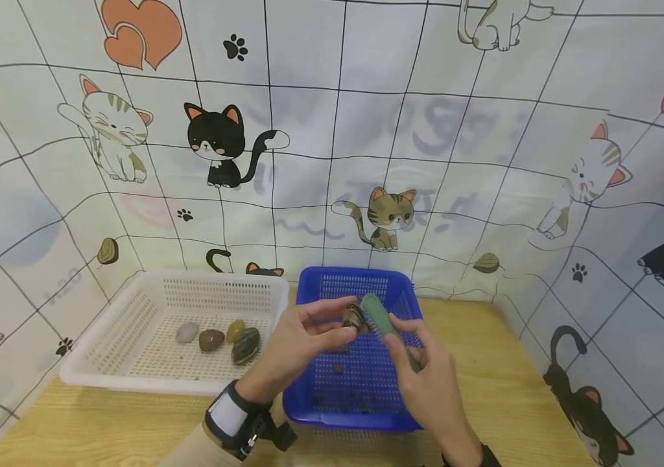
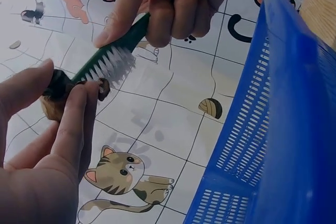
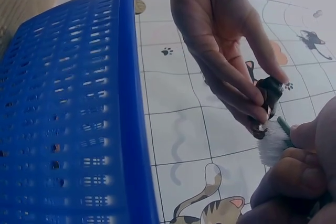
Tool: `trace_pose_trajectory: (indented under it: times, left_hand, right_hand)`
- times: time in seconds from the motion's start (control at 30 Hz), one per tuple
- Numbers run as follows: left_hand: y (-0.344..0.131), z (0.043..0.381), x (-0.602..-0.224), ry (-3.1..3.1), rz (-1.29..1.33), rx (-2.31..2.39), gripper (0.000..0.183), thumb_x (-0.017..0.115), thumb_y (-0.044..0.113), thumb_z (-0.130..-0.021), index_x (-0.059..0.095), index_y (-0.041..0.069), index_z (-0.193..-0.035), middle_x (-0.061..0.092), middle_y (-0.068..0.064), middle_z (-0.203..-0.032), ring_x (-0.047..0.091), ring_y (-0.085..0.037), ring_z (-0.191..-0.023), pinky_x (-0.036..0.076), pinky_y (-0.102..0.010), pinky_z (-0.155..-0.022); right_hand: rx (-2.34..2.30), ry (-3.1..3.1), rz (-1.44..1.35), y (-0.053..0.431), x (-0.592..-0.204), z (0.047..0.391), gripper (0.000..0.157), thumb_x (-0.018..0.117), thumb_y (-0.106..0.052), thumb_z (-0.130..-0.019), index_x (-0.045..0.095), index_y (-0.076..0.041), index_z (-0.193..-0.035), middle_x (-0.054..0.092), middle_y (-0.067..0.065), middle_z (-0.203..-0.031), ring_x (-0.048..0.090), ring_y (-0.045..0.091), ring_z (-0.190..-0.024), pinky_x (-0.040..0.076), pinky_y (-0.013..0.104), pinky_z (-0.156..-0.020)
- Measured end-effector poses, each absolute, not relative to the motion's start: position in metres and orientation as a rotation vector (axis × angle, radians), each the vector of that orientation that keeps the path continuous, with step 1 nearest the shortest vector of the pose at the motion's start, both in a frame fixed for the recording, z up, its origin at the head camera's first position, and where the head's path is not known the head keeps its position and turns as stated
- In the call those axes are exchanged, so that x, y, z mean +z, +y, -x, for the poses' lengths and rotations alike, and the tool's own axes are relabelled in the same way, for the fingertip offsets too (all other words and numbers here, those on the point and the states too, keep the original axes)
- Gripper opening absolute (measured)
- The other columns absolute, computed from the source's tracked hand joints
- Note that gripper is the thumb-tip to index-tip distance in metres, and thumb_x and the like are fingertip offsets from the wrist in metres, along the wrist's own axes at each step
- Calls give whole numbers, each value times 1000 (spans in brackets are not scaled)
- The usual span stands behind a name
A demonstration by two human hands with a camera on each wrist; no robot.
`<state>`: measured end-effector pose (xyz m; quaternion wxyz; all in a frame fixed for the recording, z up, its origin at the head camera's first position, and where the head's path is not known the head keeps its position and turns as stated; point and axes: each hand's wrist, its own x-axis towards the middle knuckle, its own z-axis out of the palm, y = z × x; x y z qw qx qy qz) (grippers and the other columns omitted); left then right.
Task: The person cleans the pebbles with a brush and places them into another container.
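My left hand (image 1: 303, 337) pinches a dark, brown-banded stone (image 1: 353, 315) between thumb and fingers above the blue basket (image 1: 343, 421). The left wrist view shows the same stone (image 2: 59, 85) with a glossy black top and a tan side; fingers cover part of it. In my right hand (image 1: 428, 376) is a green scrubbing brush (image 1: 380, 318), gripped by its handle with the thumb along its back. Its white bristles (image 2: 113, 66) press against the stone. Small brown bits (image 1: 364, 406) lie on the blue basket's floor, and the hands hide part of it.
To the left stands a white basket (image 1: 128, 384) holding several stones: a grey one (image 1: 187, 332), a reddish-brown one (image 1: 211, 340), a yellow one (image 1: 235, 331) and a dark green one (image 1: 246, 346). Both baskets sit on a wooden table (image 1: 472, 363) against a cat-print sheet (image 1: 320, 130).
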<state>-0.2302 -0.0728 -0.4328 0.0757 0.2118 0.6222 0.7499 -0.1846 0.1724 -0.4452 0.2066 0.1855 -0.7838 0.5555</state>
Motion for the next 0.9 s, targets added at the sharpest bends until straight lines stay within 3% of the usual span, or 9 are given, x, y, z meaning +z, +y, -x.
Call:
trace_pose_trajectory:
  times: [0.3,0.47,0.6,0.9]
  left_hand:
    - [-71,234,-436,1888,-587,2265,56,84,12,-108,70,13,-161,77,-15,-156,84,-18,-127,69,-33,-106]
    - [-69,234,-438,1848,-646,2228,57,83,8,-107,67,8,-162,77,-20,-154,85,-15,-122,71,-35,-104]
    - [-73,234,-438,1872,-647,2244,58,79,8,-110,63,6,-165,74,-22,-158,85,-13,-119,70,-31,-100]
    - [-76,234,-439,1828,-676,2269,59,77,9,-112,59,6,-169,74,-23,-156,83,-14,-125,69,-31,-109]
  right_hand:
    - [1625,-2111,-631,165,-445,178,27,67,0,-116,72,-4,-142,42,-2,-48,31,-15,-43,29,11,-32]
    - [1593,-2136,-547,164,-445,179,27,67,-4,-118,71,-7,-144,40,-11,-50,29,-14,-43,27,11,-33]
    - [1573,-2161,-517,165,-444,182,26,67,-6,-118,72,-8,-144,38,-18,-54,27,-14,-43,25,10,-34]
    - [1590,-2154,-645,160,-445,178,30,67,-6,-118,69,-8,-147,42,-14,-55,29,-15,-45,26,11,-34]
